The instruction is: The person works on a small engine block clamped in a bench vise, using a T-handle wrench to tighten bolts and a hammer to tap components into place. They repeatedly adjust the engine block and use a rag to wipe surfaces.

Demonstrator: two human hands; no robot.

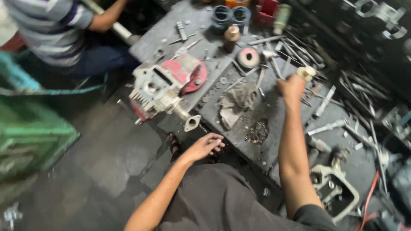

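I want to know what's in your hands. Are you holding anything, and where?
The right hand grips a small pale round object by its lower part. The left hand holds nothing.

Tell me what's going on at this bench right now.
A person sits at a cluttered metal workbench. Their right hand is raised over the scattered tools, gripping a small pale round part. Their left hand rests empty by the knee. A red and grey engine block sits at the bench's corner, with a dirty rag beside it. Another person in a striped shirt sits beyond.
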